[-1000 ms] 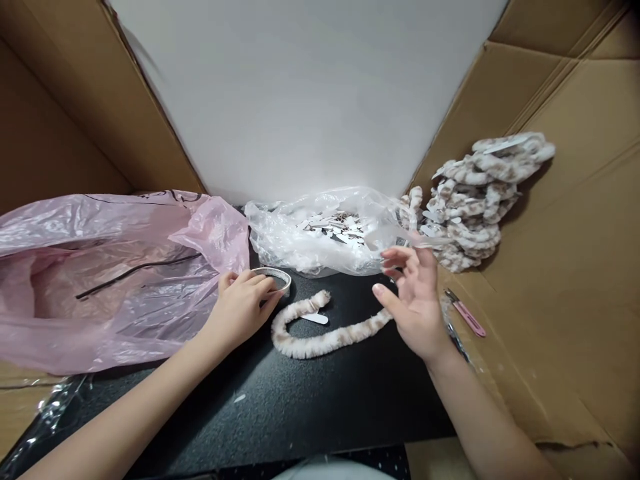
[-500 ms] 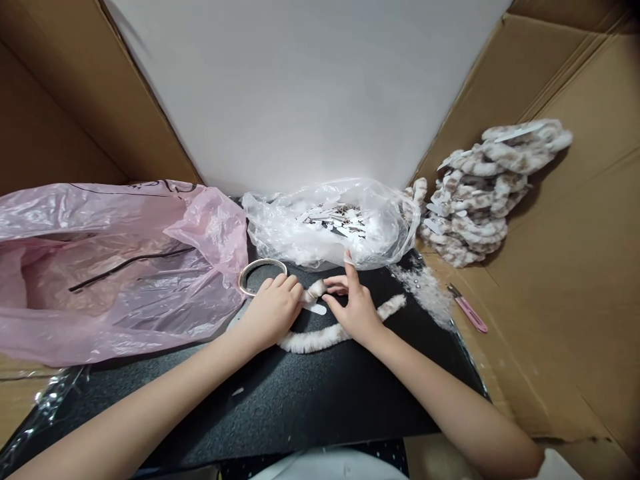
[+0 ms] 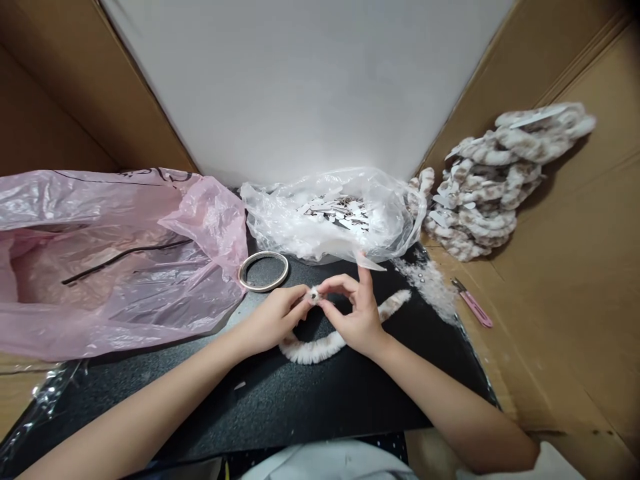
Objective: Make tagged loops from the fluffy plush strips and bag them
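A white and brown fluffy strip [image 3: 313, 351] curves over the black work surface [image 3: 320, 407]. Its small tufted end, with a dark spot in the middle, is pinched between my left hand [image 3: 280, 317] and my right hand [image 3: 357, 313]. The thumb and fingertips of both hands meet around that end. The strip's other end rests to the right, past my right hand. A piece of clear film or tape clings to my right index finger, which points up. Just beyond my left hand lies a roll of tape [image 3: 263, 289].
An open clear bag [image 3: 285, 230] of small white and metal pieces stands behind my hands. At left is a pink plastic bag [image 3: 200, 287] with a black cord [image 3: 125, 255]. Fluffy loops [image 3: 480, 193] are heaped at right, near a pink cutter [image 3: 475, 308] and fluff scraps [image 3: 430, 290].
My left hand has turned from palm-down to a fingertip pinch. The strip's end now faces upward between both hands, and the white tab beside it is out of sight. The view has shifted slightly.
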Available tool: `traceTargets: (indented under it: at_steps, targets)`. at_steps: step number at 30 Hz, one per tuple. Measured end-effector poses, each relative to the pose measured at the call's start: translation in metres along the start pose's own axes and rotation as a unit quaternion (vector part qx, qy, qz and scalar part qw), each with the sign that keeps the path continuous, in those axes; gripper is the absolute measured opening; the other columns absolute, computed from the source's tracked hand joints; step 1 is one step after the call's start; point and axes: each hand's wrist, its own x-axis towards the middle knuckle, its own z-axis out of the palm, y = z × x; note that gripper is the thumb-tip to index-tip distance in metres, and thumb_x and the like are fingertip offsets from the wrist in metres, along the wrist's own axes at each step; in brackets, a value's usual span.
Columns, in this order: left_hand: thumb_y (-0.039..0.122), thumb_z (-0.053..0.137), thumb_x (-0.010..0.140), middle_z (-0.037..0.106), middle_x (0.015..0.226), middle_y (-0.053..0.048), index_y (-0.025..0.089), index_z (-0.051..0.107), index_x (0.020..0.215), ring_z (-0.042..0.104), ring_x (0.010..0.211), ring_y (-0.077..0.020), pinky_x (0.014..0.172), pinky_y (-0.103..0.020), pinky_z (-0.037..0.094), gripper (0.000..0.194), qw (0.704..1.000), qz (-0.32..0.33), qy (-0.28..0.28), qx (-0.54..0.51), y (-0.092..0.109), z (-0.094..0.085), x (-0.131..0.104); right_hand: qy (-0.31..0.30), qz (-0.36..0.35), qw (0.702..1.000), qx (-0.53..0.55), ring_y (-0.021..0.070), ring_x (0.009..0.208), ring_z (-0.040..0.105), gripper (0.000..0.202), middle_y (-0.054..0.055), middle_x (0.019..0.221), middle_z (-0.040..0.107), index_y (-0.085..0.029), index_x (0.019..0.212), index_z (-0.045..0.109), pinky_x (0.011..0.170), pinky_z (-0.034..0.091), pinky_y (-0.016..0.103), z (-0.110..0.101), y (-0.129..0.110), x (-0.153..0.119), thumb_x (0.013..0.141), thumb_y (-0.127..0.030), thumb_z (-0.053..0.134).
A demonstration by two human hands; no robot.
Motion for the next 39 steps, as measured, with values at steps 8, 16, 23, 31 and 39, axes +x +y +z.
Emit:
traceTargets:
  at_steps: [8, 16, 23, 31, 39]
  targets:
    - [0.041, 0.045, 0.089, 0.062, 0.078, -0.005, 0.013, 0.065, 0.083, 0.051, 0.066, -0.0149, 0.065, -0.027, 0.043, 0.034, 0.941, -0.035, -0.079, -0.327, -0.014, 0.0, 0.003, -0.008, -0.082, 0.992, -0.1, 0.0157, 0.086, 0.067, 0.074, 0.001, 0.092, 0.067, -0.032, 0.144, 0.022, 0.086, 0.056, 0.038, 0.001, -0.001, -0.003, 0.083, -0.005, 0.056]
    - [0.037, 0.058, 0.089, 0.057, 0.08, -0.001, 0.015, 0.066, 0.103, 0.05, 0.073, -0.0122, 0.072, -0.025, 0.041, 0.028, 0.929, -0.029, -0.093, -0.358, -0.017, 0.0, 0.0, -0.026, -0.044, 0.996, -0.068, 0.0159, 0.088, 0.067, 0.085, 0.003, 0.097, 0.067, -0.029, 0.149, 0.01, 0.086, 0.057, 0.035, 0.001, -0.001, -0.002, 0.082, -0.007, 0.058]
    - [0.032, 0.06, 0.088, 0.059, 0.099, -0.002, 0.021, 0.051, 0.125, 0.056, 0.077, -0.013, 0.078, -0.029, 0.046, 0.04, 0.931, -0.017, -0.09, -0.352, -0.017, -0.002, -0.002, -0.041, -0.01, 0.999, -0.027, 0.0146, 0.09, 0.067, 0.09, 0.004, 0.1, 0.066, -0.03, 0.151, 0.007, 0.086, 0.057, 0.033, -0.001, 0.002, -0.002, 0.081, -0.006, 0.058]
    - [0.033, 0.062, 0.087, 0.061, 0.09, 0.0, 0.019, 0.047, 0.115, 0.059, 0.074, -0.0123, 0.076, -0.029, 0.048, 0.035, 0.92, -0.052, -0.085, -0.378, -0.008, 0.001, -0.001, -0.028, -0.032, 0.997, -0.065, 0.013, 0.081, 0.068, 0.093, 0.002, 0.093, 0.066, -0.03, 0.152, 0.004, 0.08, 0.059, 0.029, 0.001, 0.001, -0.004, 0.082, -0.005, 0.059]
    - [0.028, 0.066, 0.085, 0.065, 0.078, 0.003, 0.022, 0.043, 0.1, 0.062, 0.069, -0.0104, 0.068, -0.022, 0.045, 0.028, 0.914, -0.051, -0.077, -0.396, -0.014, 0.0, -0.002, -0.036, 0.034, 0.999, 0.003, 0.0146, 0.089, 0.066, 0.091, 0.002, 0.098, 0.064, -0.03, 0.15, 0.01, 0.085, 0.057, 0.033, -0.004, 0.0, 0.0, 0.08, -0.01, 0.065]
